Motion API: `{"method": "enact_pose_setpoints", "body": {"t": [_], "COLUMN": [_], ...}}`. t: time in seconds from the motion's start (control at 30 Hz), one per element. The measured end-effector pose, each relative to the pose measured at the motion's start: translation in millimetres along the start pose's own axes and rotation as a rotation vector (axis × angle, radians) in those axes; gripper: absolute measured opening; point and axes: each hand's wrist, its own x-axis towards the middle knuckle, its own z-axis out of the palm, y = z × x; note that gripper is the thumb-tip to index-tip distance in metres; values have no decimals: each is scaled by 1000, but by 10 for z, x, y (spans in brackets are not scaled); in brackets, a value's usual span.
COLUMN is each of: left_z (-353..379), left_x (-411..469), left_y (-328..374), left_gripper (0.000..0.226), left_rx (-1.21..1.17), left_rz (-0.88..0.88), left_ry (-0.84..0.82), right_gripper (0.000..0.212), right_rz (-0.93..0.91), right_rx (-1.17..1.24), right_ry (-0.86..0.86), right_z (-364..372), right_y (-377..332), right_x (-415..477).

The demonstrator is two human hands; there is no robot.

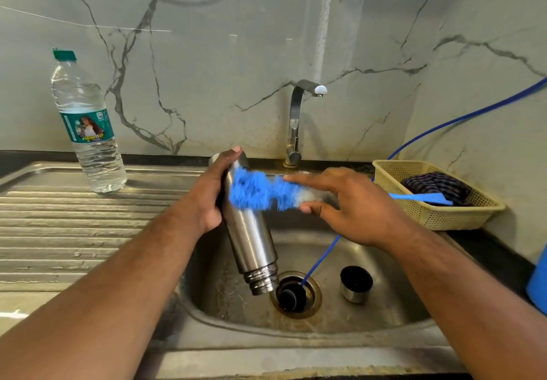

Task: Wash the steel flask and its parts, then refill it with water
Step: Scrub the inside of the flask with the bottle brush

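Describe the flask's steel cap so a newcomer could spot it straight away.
Find the steel sink basin below the tap. On its floor, just right of the drain, stands the cap, dark opening facing up. It is a short steel cup, unlike the all-black stopper sitting in the drain.

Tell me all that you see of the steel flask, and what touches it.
The flask is a slim cylinder of brushed steel, uncapped, with a threaded neck. It is tilted, mouth down, over the sink, near the drain. The left hand grips its upper part, and a blue brush lies against its side.
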Motion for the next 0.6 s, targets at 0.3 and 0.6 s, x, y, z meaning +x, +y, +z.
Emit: {"method": "enact_pose_setpoints", "body": {"t": [0.3, 0.6], "left_z": [22, 90], "left_x": [-44, -115], "left_y": [48, 109], "left_gripper": [55, 93], "left_rx": [-52, -58], "left_rz": [34, -16], "left_ry": [-50, 41], "right_gripper": [54, 53], "right_rz": [-65, -111], "right_rx": [110, 93], "right_ry": [-34, -121], "right_z": [6, -37], "right_y": [-45, 11], "right_x": [-11, -38]}}
